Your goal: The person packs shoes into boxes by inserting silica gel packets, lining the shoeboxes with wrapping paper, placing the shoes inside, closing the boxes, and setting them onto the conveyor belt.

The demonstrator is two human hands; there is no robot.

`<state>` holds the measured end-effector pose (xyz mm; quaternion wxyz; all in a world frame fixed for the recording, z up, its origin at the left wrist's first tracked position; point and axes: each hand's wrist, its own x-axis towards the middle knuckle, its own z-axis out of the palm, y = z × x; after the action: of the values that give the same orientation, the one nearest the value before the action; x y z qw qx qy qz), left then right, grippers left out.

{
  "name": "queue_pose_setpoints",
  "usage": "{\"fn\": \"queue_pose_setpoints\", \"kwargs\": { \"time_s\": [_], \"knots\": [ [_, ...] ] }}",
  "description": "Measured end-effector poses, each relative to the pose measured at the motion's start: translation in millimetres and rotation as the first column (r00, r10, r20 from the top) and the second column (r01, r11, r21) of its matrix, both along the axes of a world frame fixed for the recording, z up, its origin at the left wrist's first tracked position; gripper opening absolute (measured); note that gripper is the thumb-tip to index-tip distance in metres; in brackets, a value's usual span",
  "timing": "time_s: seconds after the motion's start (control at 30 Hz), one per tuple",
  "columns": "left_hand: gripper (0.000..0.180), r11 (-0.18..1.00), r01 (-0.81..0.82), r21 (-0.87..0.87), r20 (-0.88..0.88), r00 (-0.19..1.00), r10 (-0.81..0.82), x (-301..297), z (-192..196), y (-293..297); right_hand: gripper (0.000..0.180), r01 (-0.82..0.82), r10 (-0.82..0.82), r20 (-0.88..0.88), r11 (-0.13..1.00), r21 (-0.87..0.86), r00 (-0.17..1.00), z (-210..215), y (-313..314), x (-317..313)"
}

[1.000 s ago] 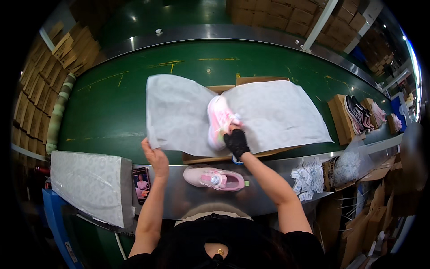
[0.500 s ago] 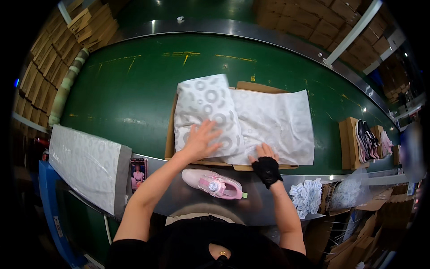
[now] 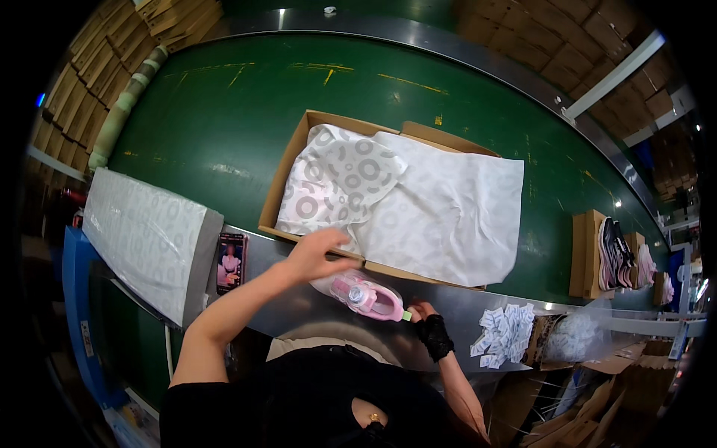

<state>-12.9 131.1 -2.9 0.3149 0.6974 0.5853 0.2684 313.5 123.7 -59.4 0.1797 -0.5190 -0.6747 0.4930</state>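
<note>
A pink and white shoe [image 3: 371, 299] with a round dial on top and a green heel tab lies on the metal ledge in front of me. My right hand [image 3: 427, 322], in a black fingerless glove, is at its heel, fingers curled at the green tab. Above the shoe's toe and the box's near edge, my left hand [image 3: 321, 256] holds nothing, its fingers apart. Just beyond, an open cardboard box [image 3: 280, 183] is lined with white tissue paper [image 3: 448, 209] patterned with grey rings. The left part of the paper is folded inward; the right part spreads over the box's edge.
Left of me stand a paper-wrapped stack [image 3: 142, 239] and a phone [image 3: 231, 261] with a lit screen. Small white packets [image 3: 502, 334] are heaped on the right of the ledge. Farther right, boxes hold dark shoes [image 3: 614, 254]. A green conveyor belt [image 3: 224, 134] runs behind.
Both hands have left the tissue paper and come down toward the shoe, the right one to its heel. The paper's left flap has settled lower into the box. The view has turned slightly.
</note>
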Motion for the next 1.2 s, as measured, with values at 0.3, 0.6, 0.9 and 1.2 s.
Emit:
{"fn": "queue_pose_setpoints", "kwargs": {
  "time_s": [0.3,0.6,0.9,1.2],
  "knots": [
    [0.056,0.958,-0.229,-0.173,0.420,0.863,0.282,-19.7,21.8,-63.9,0.037,-0.398,0.197,-0.480,0.842,-0.364,0.855,68.2,39.8,-97.9],
    [0.070,0.795,-0.572,-0.199,0.568,0.594,0.570,-56.8,40.4,-61.1,0.069,0.093,-0.223,-0.605,0.967,-0.239,0.765,92.2,61.0,-130.6],
    [0.062,0.627,-0.612,-0.482,0.705,0.154,0.692,-89.4,9.3,65.1,0.039,-0.178,0.031,-0.507,0.953,-0.244,0.861,66.3,20.1,-80.5],
    [0.057,0.784,-0.261,-0.563,0.728,0.293,0.620,3.7,-79.3,86.6,0.040,-0.045,-0.161,-0.346,0.855,-0.517,0.924,23.2,11.6,-55.1]
  ]
}}
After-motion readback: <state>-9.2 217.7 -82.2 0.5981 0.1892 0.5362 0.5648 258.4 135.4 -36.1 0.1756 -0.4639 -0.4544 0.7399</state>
